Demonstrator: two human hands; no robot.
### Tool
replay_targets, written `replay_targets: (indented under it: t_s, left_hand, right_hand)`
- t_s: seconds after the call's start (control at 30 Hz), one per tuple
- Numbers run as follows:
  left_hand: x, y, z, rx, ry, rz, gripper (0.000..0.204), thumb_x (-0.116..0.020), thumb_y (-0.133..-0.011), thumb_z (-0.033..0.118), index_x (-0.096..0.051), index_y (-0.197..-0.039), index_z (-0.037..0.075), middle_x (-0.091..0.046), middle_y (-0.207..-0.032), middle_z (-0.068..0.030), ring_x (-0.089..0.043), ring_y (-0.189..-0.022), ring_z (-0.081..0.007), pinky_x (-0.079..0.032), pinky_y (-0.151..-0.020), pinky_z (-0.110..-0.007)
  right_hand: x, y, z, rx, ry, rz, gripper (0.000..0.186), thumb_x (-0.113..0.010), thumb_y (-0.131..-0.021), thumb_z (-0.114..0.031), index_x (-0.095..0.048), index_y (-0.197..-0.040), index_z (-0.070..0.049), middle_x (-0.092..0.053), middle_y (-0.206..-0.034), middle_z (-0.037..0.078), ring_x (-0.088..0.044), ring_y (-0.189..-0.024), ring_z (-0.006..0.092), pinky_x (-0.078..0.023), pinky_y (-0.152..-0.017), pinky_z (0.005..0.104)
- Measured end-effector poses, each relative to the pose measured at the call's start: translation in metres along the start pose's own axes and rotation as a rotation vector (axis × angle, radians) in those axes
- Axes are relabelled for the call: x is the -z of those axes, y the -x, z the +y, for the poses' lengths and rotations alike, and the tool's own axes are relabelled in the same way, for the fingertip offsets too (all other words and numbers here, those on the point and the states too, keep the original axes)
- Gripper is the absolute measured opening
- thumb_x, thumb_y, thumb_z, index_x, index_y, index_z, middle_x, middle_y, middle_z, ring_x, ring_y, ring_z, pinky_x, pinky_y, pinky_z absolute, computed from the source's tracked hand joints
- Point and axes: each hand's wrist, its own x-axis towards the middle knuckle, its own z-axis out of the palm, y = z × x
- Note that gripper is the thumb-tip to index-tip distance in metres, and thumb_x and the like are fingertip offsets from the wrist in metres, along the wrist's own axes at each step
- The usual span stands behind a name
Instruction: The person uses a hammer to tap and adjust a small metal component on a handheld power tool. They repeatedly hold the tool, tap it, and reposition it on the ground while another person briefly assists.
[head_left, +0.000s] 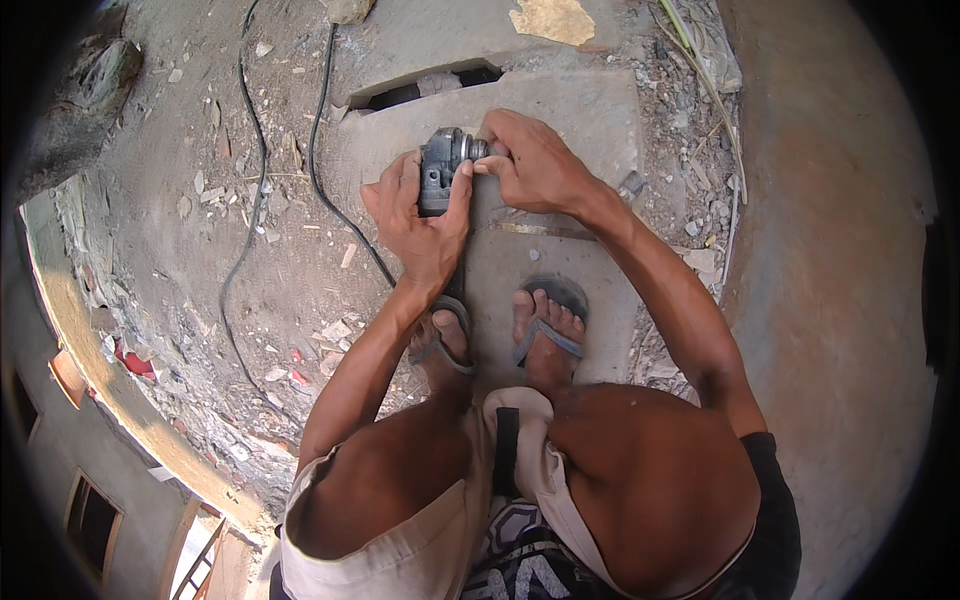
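Observation:
A dark power tool, which looks like an angle grinder (437, 165), is held over a concrete slab in front of my feet. My left hand (420, 228) is wrapped around its head, fingers on the far left side and thumb on the right. A ridged metal spindle end (478, 149) sticks out of the head to the right. At that end my right hand (540, 165) is closed, thumb and fingers pinching around the tip. Whatever small part lies between those fingertips is hidden. Most of the tool's body is behind my left hand and wrist.
A black cable (318, 165) runs toward my left foot; another cable (262, 165) curves further left. Beyond the tool, the concrete slab (580, 105) has a slot-like hole (395, 95). Rubble (690, 160) lines its right side. My sandalled feet (550, 345) are close below.

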Motion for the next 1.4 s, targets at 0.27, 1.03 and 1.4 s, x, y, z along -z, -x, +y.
replay_targets:
  t_s: [0.27, 1.03, 1.4]
  left_hand:
    - [-0.002, 0.002, -0.004, 0.024, 0.048, 0.023, 0.043, -0.091, -0.079, 0.019, -0.070, -0.113, 0.004, -0.070, -0.112, -0.0149, -0.057, -0.095, -0.0293, -0.044, -0.080, -0.040]
    - [0.004, -0.001, 0.002, 0.103, 0.022, -0.064, 0.044, -0.090, -0.081, 0.021, -0.071, -0.113, -0.003, -0.070, -0.114, -0.0177, -0.054, -0.098, -0.0298, -0.045, -0.082, -0.040]
    - [0.002, -0.001, -0.001, 0.054, 0.018, -0.031, 0.044, -0.090, -0.080, 0.020, -0.070, -0.114, 0.001, -0.070, -0.113, -0.0163, -0.055, -0.097, -0.0299, -0.044, -0.082, -0.041]
  right_hand:
    - [0.006, 0.001, 0.000, 0.025, -0.029, -0.057, 0.023, -0.073, -0.084, -0.008, -0.055, -0.096, 0.001, -0.056, -0.083, 0.016, -0.055, -0.079, 0.0382, -0.045, -0.074, 0.0469]
    - [0.024, 0.034, -0.009, -0.230, -0.152, -0.020, 0.039, -0.075, -0.092, -0.020, -0.068, -0.125, 0.001, -0.063, -0.098, 0.013, -0.058, -0.079, 0.0254, -0.050, -0.075, 0.0372]
    - [0.013, -0.004, -0.010, -0.158, -0.034, -0.131, 0.022, -0.074, -0.089, -0.014, -0.062, -0.098, 0.003, -0.062, -0.096, 0.021, -0.060, -0.090, 0.0410, -0.047, -0.080, 0.0475]
